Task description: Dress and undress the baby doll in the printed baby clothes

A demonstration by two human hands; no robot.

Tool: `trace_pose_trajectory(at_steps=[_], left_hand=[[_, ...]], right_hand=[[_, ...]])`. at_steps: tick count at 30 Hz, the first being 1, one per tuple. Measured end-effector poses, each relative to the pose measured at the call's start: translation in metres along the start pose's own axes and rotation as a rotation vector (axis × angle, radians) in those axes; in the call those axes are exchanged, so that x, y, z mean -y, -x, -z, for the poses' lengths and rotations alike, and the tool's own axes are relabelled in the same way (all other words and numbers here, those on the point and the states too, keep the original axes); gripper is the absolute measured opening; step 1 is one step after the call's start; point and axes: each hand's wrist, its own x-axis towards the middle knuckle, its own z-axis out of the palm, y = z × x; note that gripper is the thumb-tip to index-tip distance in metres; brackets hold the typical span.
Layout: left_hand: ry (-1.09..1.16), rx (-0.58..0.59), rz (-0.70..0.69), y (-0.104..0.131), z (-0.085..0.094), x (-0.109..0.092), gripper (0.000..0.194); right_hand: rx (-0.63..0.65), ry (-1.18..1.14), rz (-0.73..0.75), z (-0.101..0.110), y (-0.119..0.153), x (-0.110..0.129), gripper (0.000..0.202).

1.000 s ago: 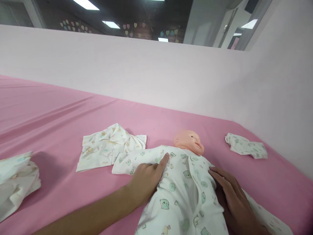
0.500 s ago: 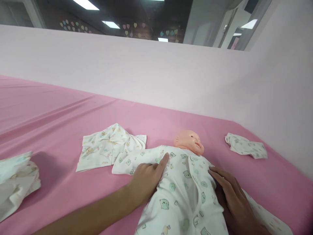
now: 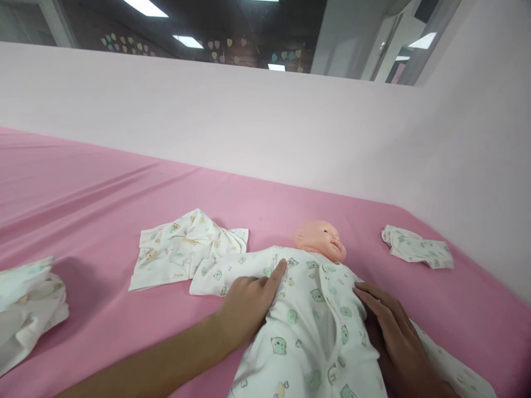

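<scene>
— Where is the baby doll [image 3: 321,309] lying, and which way does it point?

— On its back on the pink sheet [image 3: 103,188], near the right end of the surface. Its long axis runs from the near edge of the view away toward the pale pink wall [image 3: 249,121]; the head [image 3: 320,239] is at the far end, with the face turned up and a little to the right, and the legs run out of view at the bottom. It wears a white romper [image 3: 315,331] printed with small green animals, and one sleeve [image 3: 224,273] stretches out flat to the left.

— What are the hands doing?

— The left hand [image 3: 249,304] lies on the doll's shoulder and upper sleeve, fingers loosely together, the index finger pointing toward the neck. The right hand [image 3: 392,331] rests flat against the other side of the torso, fingers extended and slightly spread. Neither pinches or lifts anything; both simply press on the romper.

— Anything else nearby?

— A rumpled printed garment [image 3: 185,251] lies just left of the outstretched sleeve, touching it. A small crumpled cloth [image 3: 417,247] sits well to the right of the head, near the wall. Another bunched piece of printed fabric [image 3: 29,307] is at the left edge of the view.
</scene>
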Motion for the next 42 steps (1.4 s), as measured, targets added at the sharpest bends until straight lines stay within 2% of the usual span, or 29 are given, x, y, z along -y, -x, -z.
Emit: trace_pose_trajectory(at_steps=[14,26,35,42], left_hand=[[0.014,-0.01,-0.002,-0.0006,-0.0017,0.0015,0.092],[0.03,0.031,0.006,0.0002,0.0035,-0.0003,0.087],[0.018,-0.051,-0.01,0.0013,-0.0047,0.0018,0.094],[0.016,-0.046,-0.011,0.0006,-0.0033,0.002,0.091]], right_hand=[[0.018,-0.003,0.003,0.0011,0.0007,0.0002,0.047],[0.014,0.005,-0.004,0.0024,-0.0014,0.0023,0.047],[0.015,0.001,-0.007,0.0014,0.0014,-0.0005,0.046],[0.012,-0.016,0.0,0.0013,0.0002,0.0005,0.047]])
